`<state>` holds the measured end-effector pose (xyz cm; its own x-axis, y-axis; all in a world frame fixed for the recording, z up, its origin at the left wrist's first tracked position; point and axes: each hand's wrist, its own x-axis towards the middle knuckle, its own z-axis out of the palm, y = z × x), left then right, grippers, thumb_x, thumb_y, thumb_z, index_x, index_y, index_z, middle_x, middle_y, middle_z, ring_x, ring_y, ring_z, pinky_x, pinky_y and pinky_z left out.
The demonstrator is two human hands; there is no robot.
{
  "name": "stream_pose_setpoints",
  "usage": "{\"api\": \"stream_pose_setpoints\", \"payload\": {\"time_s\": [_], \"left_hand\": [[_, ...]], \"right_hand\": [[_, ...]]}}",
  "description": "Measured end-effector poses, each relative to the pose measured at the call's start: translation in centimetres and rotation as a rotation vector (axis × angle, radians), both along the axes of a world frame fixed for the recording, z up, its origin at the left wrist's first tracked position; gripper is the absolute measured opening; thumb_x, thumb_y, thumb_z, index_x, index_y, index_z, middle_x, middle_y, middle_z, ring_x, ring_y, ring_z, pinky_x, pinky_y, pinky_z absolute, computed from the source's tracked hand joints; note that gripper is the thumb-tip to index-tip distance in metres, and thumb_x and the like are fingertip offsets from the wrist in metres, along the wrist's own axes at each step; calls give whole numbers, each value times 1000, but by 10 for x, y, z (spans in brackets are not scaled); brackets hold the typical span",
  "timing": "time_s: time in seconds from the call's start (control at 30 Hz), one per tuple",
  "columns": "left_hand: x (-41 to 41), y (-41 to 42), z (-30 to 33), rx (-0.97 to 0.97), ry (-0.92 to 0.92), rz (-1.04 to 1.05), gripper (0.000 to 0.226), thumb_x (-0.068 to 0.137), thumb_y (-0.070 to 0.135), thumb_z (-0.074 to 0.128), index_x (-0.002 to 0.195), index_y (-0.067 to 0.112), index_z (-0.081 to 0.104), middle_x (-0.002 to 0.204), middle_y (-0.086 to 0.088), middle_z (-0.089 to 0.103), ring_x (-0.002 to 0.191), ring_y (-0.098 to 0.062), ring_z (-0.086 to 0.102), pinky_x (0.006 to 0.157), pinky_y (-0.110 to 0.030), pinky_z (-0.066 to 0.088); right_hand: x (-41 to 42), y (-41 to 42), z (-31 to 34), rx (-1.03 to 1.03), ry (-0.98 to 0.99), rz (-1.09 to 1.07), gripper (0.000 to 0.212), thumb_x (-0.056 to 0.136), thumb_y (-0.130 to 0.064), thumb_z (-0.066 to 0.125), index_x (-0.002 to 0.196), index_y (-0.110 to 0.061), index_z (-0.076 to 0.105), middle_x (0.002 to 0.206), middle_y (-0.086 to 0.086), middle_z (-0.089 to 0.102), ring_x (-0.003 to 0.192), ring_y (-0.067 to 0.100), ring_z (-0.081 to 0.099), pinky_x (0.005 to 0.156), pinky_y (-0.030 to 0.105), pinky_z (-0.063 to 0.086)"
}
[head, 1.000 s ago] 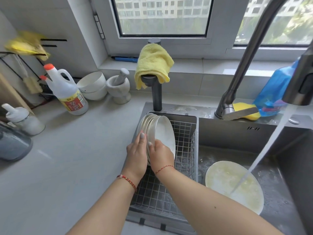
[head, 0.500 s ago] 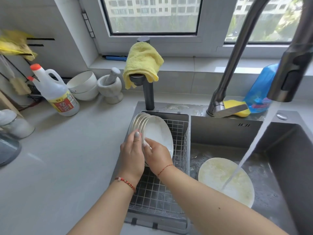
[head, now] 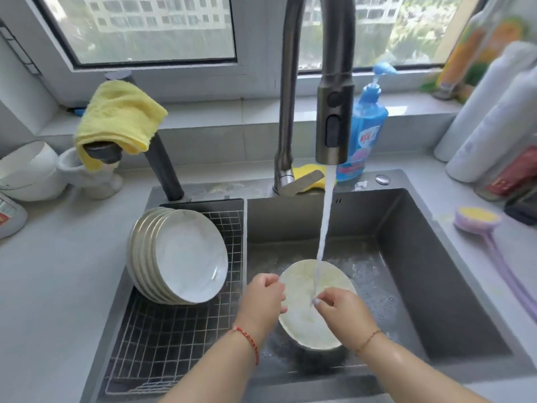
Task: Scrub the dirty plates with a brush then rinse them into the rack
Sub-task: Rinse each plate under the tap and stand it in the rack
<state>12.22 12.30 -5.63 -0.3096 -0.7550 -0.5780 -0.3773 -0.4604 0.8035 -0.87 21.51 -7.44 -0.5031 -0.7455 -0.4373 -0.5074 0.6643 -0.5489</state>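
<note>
The grey countertop (head: 58, 301) runs out to the left of the left hand and round behind both hands. Set into it, the dark steel sink (head: 421, 257) surrounds the hands, its basin wet and foamy under them. To the left of the left hand, the wire rack (head: 174, 344) sits in the sink's left part, and a stack of clean plates (head: 180, 254) stands on edge in it, leaning toward the far left corner, just up and left of the left hand. Above and beyond the hands rises the pull-down tap (head: 334, 112), its stream of water (head: 322, 228) falling between the two hands onto the dirty plate (head: 308, 312).

That plate, yellowish and smeared, is tilted in the basin between the hands. The left hand (head: 263, 301) has its fingers curled at the plate's left rim and appears to grip it. The right hand (head: 340, 312) lies over the plate's right side with fingers bent, its fingertips in the stream; I cannot tell whether it grips the rim or only rests on it.

Far left of the hands, a yellow cloth (head: 119, 120) hangs over a second, dark tap. Beyond the right hand stands a blue soap bottle (head: 366, 132), with a yellow sponge (head: 311, 175) at its foot. Well to the right of the right hand, a purple long-handled brush (head: 479, 222) lies on the counter, untouched.
</note>
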Motion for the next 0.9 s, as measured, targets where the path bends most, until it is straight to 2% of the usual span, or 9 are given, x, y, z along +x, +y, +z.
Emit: {"api": "stream_pose_setpoints", "payload": {"time_s": [0.07, 0.1, 0.2, 0.3, 0.4, 0.47, 0.6, 0.77, 0.9], "left_hand": [[-12, 0, -24, 158, -79, -5, 15, 94, 5, 50, 83, 13, 57, 75, -6, 51, 64, -19, 51, 63, -32, 54], [-17, 2, -34, 189, -133, -31, 9, 93, 8, 53, 87, 9, 59, 75, -7, 53, 66, -21, 53, 72, -35, 56], [-29, 10, -52, 321, -198, -35, 51, 89, 23, 58, 132, -2, 51, 124, -19, 60, 116, -33, 57, 107, -43, 44], [-37, 17, -60, 396, -198, 27, 50, 100, 14, 50, 145, -4, 36, 151, -18, 40, 139, -32, 38, 110, -39, 34], [-41, 19, -73, 432, -199, 69, 47, 101, 12, 48, 145, -3, 37, 152, -17, 39, 140, -31, 37, 111, -39, 33], [-41, 19, -83, 466, -159, 113, 47, 101, 13, 48, 145, 0, 39, 150, -15, 43, 136, -33, 43, 113, -42, 36], [-43, 16, -81, 468, -90, 205, 30, 102, 8, 43, 131, 4, 47, 128, -15, 56, 116, -31, 55, 96, -39, 45], [-42, 14, -85, 460, -102, 244, 51, 99, 13, 49, 148, 6, 36, 155, -15, 36, 135, -34, 44, 110, -46, 42], [-43, 13, -89, 465, -79, 284, 46, 99, 15, 48, 144, 7, 40, 146, -19, 45, 125, -34, 52, 97, -42, 47]], "right_hand": [[-31, 2, -18, 141, 49, -40, 26, 92, -29, 48, 85, -12, 66, 85, 6, 68, 83, 23, 63, 72, 30, 49], [-47, 3, -28, 203, 67, -59, 27, 91, -27, 47, 76, -10, 61, 78, 11, 63, 75, 25, 61, 67, 31, 48], [-76, 4, -50, 361, 61, -86, 17, 89, -22, 45, 74, -16, 51, 74, 3, 54, 64, 20, 49, 57, 25, 36], [-87, 4, -74, 461, 34, -72, 22, 89, -15, 44, 106, -13, 56, 103, 7, 63, 86, 24, 55, 64, 24, 40], [-88, 2, -89, 518, 1, -51, 36, 91, -9, 42, 125, -5, 52, 114, 12, 60, 101, 26, 59, 72, 24, 38], [-88, -1, -91, 515, 0, -49, 36, 91, -5, 39, 123, -4, 55, 113, 14, 60, 100, 27, 59, 71, 25, 38], [-91, -5, -93, 458, -42, -155, 29, 89, -6, 41, 114, -5, 56, 102, 10, 57, 89, 26, 55, 68, 25, 39], [-95, -6, -98, 427, -114, -228, 33, 89, -10, 48, 120, -2, 56, 110, 10, 58, 100, 27, 59, 71, 25, 41], [-99, -6, -98, 408, -125, -280, 35, 89, -7, 47, 123, 0, 53, 103, 10, 53, 94, 27, 57, 72, 26, 42]]}}
